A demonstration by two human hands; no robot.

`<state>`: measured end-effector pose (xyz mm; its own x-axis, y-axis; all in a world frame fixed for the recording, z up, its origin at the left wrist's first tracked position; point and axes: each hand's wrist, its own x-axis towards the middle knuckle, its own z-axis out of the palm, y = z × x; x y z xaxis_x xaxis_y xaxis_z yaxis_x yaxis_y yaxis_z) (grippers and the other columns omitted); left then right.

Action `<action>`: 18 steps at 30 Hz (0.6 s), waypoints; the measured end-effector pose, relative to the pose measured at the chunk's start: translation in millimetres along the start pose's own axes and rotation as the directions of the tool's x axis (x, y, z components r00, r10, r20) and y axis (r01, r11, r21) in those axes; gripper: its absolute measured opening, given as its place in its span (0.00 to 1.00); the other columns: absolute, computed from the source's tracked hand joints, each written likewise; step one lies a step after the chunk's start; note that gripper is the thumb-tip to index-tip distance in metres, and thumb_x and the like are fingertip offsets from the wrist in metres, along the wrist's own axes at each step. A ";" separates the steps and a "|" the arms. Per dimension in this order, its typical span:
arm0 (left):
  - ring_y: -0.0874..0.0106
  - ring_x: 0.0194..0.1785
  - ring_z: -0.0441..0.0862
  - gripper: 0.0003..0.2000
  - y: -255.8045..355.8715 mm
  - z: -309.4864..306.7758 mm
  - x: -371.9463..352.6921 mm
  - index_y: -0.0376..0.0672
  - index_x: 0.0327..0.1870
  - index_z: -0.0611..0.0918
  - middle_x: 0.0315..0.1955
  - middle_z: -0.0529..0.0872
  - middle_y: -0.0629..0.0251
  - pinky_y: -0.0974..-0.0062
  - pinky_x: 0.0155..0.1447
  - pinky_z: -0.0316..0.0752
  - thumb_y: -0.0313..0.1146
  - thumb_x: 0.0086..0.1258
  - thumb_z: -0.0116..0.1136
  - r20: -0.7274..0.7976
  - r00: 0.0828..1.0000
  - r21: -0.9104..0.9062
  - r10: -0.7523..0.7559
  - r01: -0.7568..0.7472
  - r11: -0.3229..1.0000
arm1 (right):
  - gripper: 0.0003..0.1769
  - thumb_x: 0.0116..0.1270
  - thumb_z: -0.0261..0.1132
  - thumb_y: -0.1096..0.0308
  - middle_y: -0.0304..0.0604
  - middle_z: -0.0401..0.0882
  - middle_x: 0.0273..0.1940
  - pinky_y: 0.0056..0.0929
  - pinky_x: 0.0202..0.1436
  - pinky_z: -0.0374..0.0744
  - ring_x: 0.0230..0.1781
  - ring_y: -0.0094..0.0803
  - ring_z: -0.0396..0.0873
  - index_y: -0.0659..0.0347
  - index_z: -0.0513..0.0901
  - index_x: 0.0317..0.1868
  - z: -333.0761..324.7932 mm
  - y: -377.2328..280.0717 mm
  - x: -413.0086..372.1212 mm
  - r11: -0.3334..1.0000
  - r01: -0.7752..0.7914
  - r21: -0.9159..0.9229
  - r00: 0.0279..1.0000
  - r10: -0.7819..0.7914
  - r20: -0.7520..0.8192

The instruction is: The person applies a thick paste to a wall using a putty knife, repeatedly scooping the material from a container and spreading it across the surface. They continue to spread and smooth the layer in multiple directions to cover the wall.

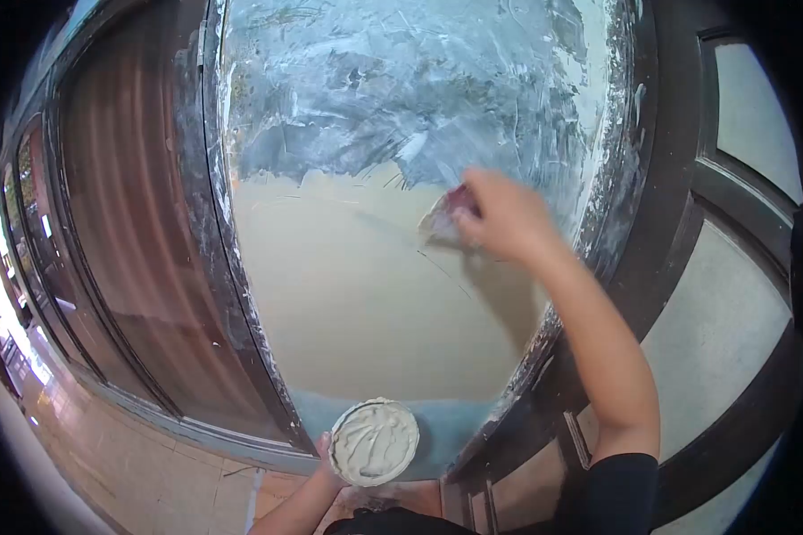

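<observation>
My right hand (pixel 506 212) is closed around the dark red handle of a putty knife (pixel 443 217). Its blade lies against the wall panel (pixel 357 285), near the upper right of a smooth cream layer. Above that layer the panel is blue-grey with patchy white smears. Low in front of me, my left hand (pixel 326 450) grips a round tub of putty (pixel 375 443) by its left side. Cream putty with swirled ridges fills the tub. Most of the left hand's fingers are hidden under and behind the tub.
A dark wooden frame with a brownish glass pane (pixel 120 178) stands to the left. To the right is a dark panelled door (pixel 718 294) with pale insets. Flaking white edges run down both sides of the panel. Tiled floor (pixel 143 473) shows at lower left.
</observation>
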<state>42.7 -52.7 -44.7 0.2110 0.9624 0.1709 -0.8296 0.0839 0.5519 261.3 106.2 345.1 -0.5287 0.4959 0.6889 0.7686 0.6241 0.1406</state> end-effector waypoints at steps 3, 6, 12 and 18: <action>0.53 0.72 0.62 0.53 -3.5 5.2 -4.9 0.43 0.73 0.59 0.71 0.61 0.52 0.51 0.73 0.59 0.76 0.52 0.49 -0.008 1.000 -0.004 0.000 0.000 1.000 | 0.16 0.61 0.63 0.60 0.48 0.79 0.40 0.47 0.42 0.77 0.43 0.47 0.80 0.57 0.72 0.45 32.0 -10.6 -10.0 0.988 0.109 -0.107 0.989 -0.097 0.111; 0.53 0.72 0.62 0.53 -2.9 2.3 -3.6 0.43 0.73 0.59 0.71 0.61 0.52 0.51 0.73 0.59 0.76 0.52 0.49 -0.008 1.000 0.006 0.005 -0.005 1.000 | 0.17 0.61 0.64 0.59 0.49 0.79 0.40 0.47 0.41 0.78 0.43 0.48 0.80 0.58 0.72 0.45 10.4 0.7 1.6 0.999 -0.013 -0.052 1.000 0.012 -0.021; 0.52 0.72 0.62 0.53 -4.7 9.5 0.6 0.43 0.73 0.59 0.71 0.61 0.52 0.51 0.73 0.60 0.76 0.52 0.49 -0.027 1.000 -0.011 0.011 -0.011 1.000 | 0.15 0.62 0.62 0.59 0.48 0.79 0.40 0.46 0.42 0.78 0.44 0.48 0.80 0.57 0.72 0.45 15.3 -5.6 -6.3 1.000 -0.018 0.019 1.000 0.018 -0.011; 0.52 0.71 0.62 0.53 -3.5 5.1 -9.1 0.44 0.73 0.59 0.71 0.61 0.52 0.50 0.73 0.60 0.76 0.52 0.49 -0.035 0.999 0.000 0.004 -0.004 1.000 | 0.16 0.62 0.63 0.58 0.48 0.78 0.40 0.46 0.42 0.77 0.42 0.49 0.79 0.58 0.71 0.44 23.6 -1.1 -9.5 0.998 -0.055 -0.003 0.996 0.055 -0.065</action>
<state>46.3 -63.1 -44.0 0.1896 0.9712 0.1442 -0.8306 0.0803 0.5510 257.0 115.1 321.6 -0.4615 0.4890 0.7402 0.7974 0.5943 0.1046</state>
